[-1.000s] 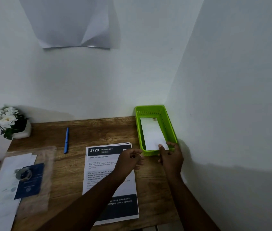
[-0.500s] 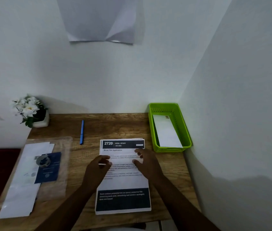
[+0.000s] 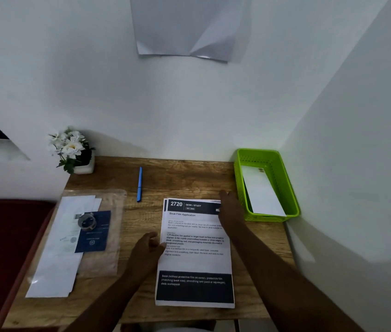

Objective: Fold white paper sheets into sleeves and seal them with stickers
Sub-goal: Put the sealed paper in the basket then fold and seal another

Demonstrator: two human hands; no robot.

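Paper sheets (image 3: 195,250) lying in a small stack on the counter (image 3: 185,180), printed face up, dark header band at the far end and dark footer band at the near edge. Light and limp, prone to sliding over one another; best taken at an edge or a corner, with one palm pressing the pile so only the top leaf lifts. Easily creased by a careless pinch, so a flat, even fold needs fingers run along the crease.

Left hand (image 3: 147,249) resting at the stack's left edge, about halfway down, fingers curled loosely toward the margin; possibly pinching the edge of the top sheet, though hard to tell for sure from this angle. Right hand (image 3: 230,212) spread flat and released over the far right corner of the stack, fingertips reaching just past the header band, grasping nothing.

Just right of that hand, a green basket (image 3: 242,188) against the wall, holding one finished white sleeve (image 3: 263,192) with a small sticker at its far end. Well to the left, a clear plastic pouch (image 3: 108,236) with white papers, a dark blue booklet and a tape roll on top. Blue pen (image 3: 139,184) beyond the stack, flower pot (image 3: 74,152) in the far left corner.
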